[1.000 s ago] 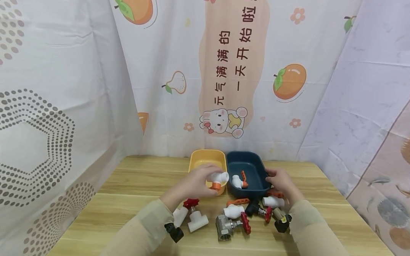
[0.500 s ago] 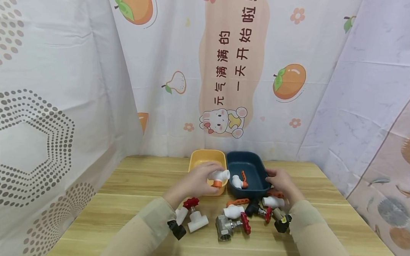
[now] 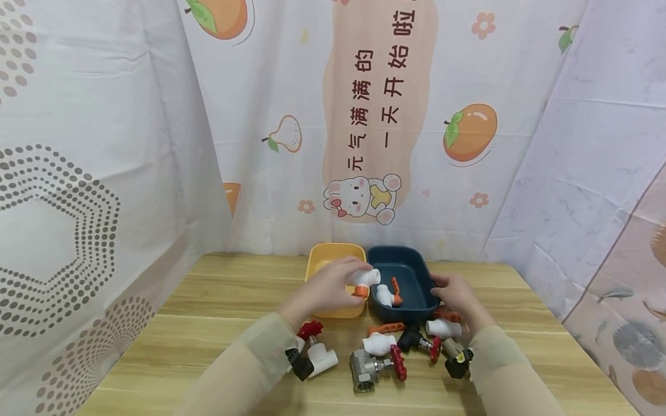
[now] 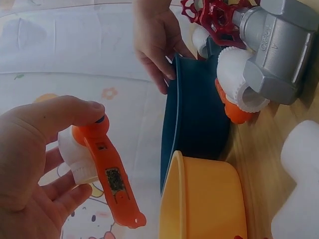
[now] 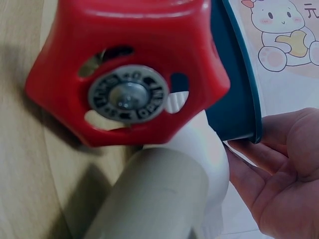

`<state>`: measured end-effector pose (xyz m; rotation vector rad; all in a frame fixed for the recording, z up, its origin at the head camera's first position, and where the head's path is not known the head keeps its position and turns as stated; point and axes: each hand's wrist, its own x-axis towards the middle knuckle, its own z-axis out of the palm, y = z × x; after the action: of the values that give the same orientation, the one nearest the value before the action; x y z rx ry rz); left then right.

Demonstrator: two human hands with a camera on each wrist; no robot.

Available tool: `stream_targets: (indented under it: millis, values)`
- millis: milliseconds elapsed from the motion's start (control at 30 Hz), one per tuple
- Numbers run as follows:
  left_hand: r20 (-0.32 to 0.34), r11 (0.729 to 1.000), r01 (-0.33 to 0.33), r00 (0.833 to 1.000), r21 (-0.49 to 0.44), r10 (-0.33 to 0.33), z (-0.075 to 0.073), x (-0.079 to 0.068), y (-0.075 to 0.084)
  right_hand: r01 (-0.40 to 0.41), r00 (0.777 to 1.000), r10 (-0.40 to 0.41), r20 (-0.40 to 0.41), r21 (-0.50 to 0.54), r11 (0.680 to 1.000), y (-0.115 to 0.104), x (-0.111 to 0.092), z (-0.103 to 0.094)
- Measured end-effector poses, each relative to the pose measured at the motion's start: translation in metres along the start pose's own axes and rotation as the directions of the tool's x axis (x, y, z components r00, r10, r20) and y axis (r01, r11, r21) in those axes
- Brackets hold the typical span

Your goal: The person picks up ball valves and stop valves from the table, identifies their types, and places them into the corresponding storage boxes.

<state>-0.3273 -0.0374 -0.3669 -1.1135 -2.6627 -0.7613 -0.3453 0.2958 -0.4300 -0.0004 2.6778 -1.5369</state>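
Note:
My left hand (image 3: 331, 289) holds a white ball valve (image 3: 371, 277) with an orange lever above the yellow bin (image 3: 337, 314), near the side that meets the blue bin (image 3: 406, 314). In the left wrist view, the thumb lies on the head of the orange lever (image 4: 115, 179), with fingers behind the white body. My right hand (image 3: 458, 297) grips the right rim of the blue bin; the right wrist view shows its fingers (image 5: 249, 179) at that rim. Inside the blue bin lies another white ball valve (image 3: 386, 297) with an orange lever.
In front of the bins lie a metal valve (image 3: 365, 371) with a red handwheel, a white ball valve (image 3: 380, 344), a black valve (image 3: 412, 338) and another white valve (image 3: 443, 328). A white valve (image 3: 320, 359) with a red handwheel lies near my left forearm.
My left hand has moved right and slightly away from me with the ball valve, toward the blue bin. The right hand stays on the blue bin's rim.

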Motion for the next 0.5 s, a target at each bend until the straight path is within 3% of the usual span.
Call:
stream_targets:
  millis: [500]
  values:
    - [-0.003,0.998,0.022,1.0,-0.061,-0.022,0.008,0.024,0.003,0.009,1.0,-0.009,-0.005,-0.002,1.0,0.002,0.001,-0.001]
